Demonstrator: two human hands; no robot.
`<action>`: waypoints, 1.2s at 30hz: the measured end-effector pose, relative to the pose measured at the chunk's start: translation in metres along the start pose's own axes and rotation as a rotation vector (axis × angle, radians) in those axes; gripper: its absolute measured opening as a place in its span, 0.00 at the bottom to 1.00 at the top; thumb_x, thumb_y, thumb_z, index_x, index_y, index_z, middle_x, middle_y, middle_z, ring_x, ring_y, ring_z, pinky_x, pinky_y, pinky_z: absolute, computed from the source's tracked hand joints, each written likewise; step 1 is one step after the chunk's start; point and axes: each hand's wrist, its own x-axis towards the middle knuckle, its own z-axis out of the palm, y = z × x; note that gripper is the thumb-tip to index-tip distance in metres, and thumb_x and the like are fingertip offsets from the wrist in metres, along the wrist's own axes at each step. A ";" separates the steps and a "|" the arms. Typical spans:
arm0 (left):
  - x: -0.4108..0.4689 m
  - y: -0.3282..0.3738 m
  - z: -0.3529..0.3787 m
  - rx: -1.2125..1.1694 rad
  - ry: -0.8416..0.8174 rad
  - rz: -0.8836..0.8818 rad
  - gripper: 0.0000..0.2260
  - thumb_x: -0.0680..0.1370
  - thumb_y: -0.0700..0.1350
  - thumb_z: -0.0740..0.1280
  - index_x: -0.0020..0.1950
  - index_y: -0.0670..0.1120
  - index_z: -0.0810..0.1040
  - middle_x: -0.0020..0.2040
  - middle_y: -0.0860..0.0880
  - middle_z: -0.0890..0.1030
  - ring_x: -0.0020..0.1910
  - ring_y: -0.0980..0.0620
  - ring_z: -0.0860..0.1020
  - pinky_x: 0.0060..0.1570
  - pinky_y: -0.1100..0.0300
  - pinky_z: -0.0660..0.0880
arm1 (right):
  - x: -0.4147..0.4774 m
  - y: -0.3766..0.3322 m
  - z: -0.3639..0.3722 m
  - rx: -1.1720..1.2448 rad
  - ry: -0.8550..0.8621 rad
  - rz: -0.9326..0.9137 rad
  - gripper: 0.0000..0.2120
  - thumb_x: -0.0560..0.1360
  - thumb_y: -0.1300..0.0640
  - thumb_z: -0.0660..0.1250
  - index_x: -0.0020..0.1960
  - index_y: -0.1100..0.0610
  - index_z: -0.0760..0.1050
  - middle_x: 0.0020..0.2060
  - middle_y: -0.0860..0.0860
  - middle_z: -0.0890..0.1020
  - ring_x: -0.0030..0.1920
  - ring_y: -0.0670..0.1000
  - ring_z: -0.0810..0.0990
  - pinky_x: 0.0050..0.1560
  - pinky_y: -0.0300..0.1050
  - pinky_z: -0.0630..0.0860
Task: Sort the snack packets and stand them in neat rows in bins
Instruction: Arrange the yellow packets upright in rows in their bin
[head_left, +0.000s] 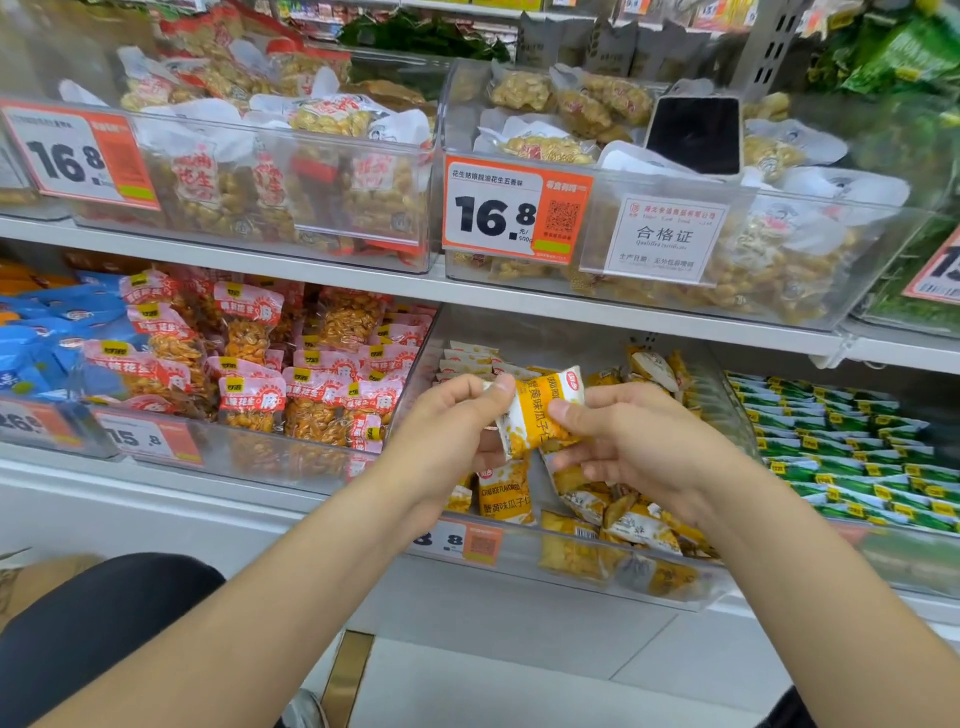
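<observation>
Left forearm (270, 587), right forearm (810, 566): bare, reaching from the bottom edge toward the lower shelf (156, 499); dark-clad knee (93, 639) at lower left.
Left hand (452, 415): fingers curled, thumb tip pressed on the upper left corner of the held packet; a pinch grip.
Right hand (639, 441): fingers curled under, thumb on the lower right edge of the same packet; also a pinch.
Held packet (540, 415): small pillow pouch of glossy film, orange-yellow with white crimped ends; tilted, held just above the open bin.
Bin (524, 564): clear rigid plastic with a low front wall, on the lower shelf; its price tag is partly hidden by the left wrist.
Yellow packets (641, 525): same kind, a loose, crumpled heap on the bin's right side.
Upright packet (506, 493): stands at the bin's front left, below the hands.
Red packets (311, 395): bin to the left; clear windows show nuts; rough standing rows.
Green packets (841, 447): bin to the right; flat, tightly packed rows.
Phone (696, 132): dark screen, leaning on peanut packets (769, 150) in the upper right bin.
</observation>
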 end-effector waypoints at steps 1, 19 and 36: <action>0.000 -0.002 0.002 -0.043 0.019 -0.018 0.11 0.83 0.52 0.69 0.46 0.47 0.76 0.52 0.38 0.86 0.50 0.42 0.85 0.54 0.50 0.81 | 0.003 0.003 0.000 0.011 0.007 -0.012 0.12 0.80 0.54 0.73 0.57 0.63 0.85 0.46 0.54 0.86 0.40 0.51 0.82 0.38 0.44 0.72; 0.009 -0.034 -0.018 1.217 0.116 0.301 0.20 0.76 0.31 0.66 0.63 0.49 0.80 0.58 0.46 0.83 0.59 0.45 0.80 0.53 0.46 0.80 | 0.036 0.042 0.006 -1.180 -0.134 -0.305 0.20 0.75 0.42 0.77 0.63 0.49 0.81 0.60 0.49 0.82 0.64 0.53 0.75 0.63 0.53 0.76; 0.015 -0.038 -0.023 1.261 0.109 0.340 0.18 0.76 0.33 0.67 0.63 0.47 0.79 0.52 0.44 0.83 0.55 0.40 0.81 0.50 0.45 0.81 | 0.052 0.045 0.022 -1.078 -0.062 -0.286 0.22 0.72 0.44 0.80 0.62 0.46 0.77 0.63 0.47 0.79 0.58 0.53 0.79 0.53 0.46 0.77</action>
